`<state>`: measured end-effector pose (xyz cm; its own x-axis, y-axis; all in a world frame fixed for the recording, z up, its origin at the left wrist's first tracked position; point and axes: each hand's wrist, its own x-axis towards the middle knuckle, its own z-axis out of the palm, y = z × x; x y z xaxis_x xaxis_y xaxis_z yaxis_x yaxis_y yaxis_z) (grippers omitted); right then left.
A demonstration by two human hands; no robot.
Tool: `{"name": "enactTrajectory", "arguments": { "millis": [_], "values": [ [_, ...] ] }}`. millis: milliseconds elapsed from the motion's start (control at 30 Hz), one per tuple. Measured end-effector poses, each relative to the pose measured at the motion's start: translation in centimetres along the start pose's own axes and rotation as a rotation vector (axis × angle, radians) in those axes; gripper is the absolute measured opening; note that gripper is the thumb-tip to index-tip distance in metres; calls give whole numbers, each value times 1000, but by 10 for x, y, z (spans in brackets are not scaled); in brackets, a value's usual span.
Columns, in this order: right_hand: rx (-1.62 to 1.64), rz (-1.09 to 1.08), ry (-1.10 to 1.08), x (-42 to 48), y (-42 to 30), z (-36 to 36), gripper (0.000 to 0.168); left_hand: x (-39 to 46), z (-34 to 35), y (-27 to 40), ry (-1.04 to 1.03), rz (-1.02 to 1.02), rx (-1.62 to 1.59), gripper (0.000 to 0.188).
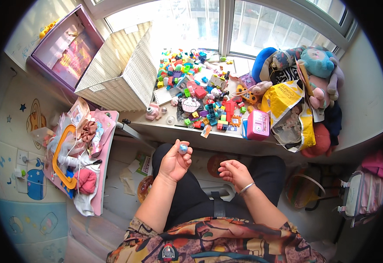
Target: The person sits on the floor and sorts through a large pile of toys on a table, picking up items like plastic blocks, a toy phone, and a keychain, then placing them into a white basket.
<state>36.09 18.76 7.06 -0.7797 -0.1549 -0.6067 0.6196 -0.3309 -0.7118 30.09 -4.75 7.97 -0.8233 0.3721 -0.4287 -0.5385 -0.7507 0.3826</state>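
Note:
My left hand (175, 161) is raised over my left thigh, its fingers and thumb closed on a small round blue-and-white ball (183, 148). My right hand (234, 174) hovers over my lap with its fingers curled; no object shows in it. Beyond both hands, a heap of plastic building blocks (212, 113) and small toys spreads over the windowsill ledge (138, 127). A pink toy safe box (258, 125) stands at the ledge's front edge, and a pink toy camera (152, 111) lies near the basket.
A white woven basket (112, 93) and a purple box (64, 52) stand at the left. Plush toys (316, 62) and a yellow bag (285, 95) crowd the ledge's right end. A pink table (107, 164) with cloths is at my left; a backpack (364, 194) is at far right.

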Motion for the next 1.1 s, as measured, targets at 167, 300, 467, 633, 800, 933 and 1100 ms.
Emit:
{"name": "enactTrajectory", "arguments": {
  "millis": [167, 300, 467, 633, 800, 933, 1100],
  "values": [
    [-792, 74, -162, 46, 81, -38, 28, 16, -22, -2, 80, -42, -38, 22],
    [-1391, 172, -696, 58, 116, -39, 45, 34, -42, -2, 194, -32, -72, 21],
    [-1563, 528, -830, 89, 156, -45, 68, 81, -46, 45, 398, 218, 270, 8],
    [-1349, 607, -927, 103, 183, -55, 77, 154, -63, 104, 735, 449, 1084, 27],
    [-1264, 774, -814, 118, 141, -36, 82, 183, -68, 123, 894, 259, 1824, 43],
    [-1274, 705, -697, 158, 110, -13, 86, 206, -47, 135, 876, 45, 1980, 44],
    [-1260, 599, -659, 193, 98, 6, 85, 219, -37, 145, 773, -132, 2148, 34]
  ]
}}
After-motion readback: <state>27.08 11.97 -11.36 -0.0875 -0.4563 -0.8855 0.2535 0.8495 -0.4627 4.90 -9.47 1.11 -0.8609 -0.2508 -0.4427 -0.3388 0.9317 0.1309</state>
